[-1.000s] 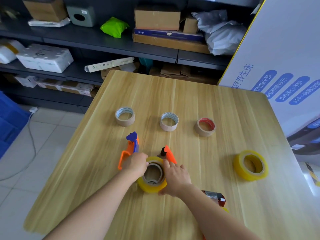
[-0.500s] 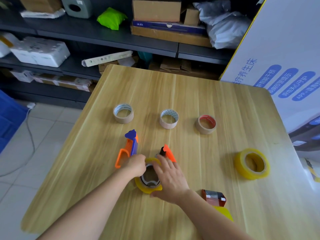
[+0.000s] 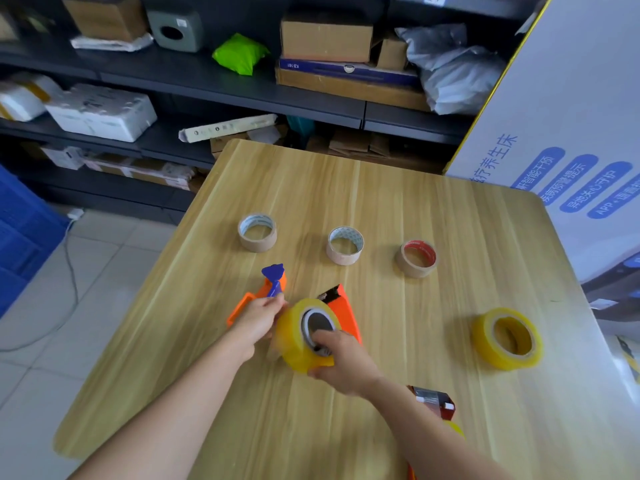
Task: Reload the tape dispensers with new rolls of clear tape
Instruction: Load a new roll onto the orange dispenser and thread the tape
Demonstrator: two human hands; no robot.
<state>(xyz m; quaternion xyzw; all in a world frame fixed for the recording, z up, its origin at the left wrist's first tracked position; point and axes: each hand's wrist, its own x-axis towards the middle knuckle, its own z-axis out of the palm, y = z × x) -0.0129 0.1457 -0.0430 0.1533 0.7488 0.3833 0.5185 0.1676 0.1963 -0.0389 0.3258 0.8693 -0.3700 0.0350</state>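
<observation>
On the table (image 3: 381,188), left hand (image 3: 258,322) grips the orange dispenser (image 3: 348,313) — right hand (image 3: 343,363) pinches the yellow roll (image 3: 294,337), fingertips (image 3: 320,337) in its core.

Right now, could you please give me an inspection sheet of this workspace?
Surface: wooden table, light grain.
Job's things: orange dispenser with a clear tape roll around its grey hub; spare clear roll lying flat to the right; second dispenser partly hidden by the right forearm.
Clutter: three brown rolls in a row on the far side.
Hands: left hand grips the orange dispenser's handle; right hand grips the tape roll.
Cables: one cable on the floor, left of the table.
Surroundings: shelves of boxes behind; blue crate left; printed board right.
</observation>
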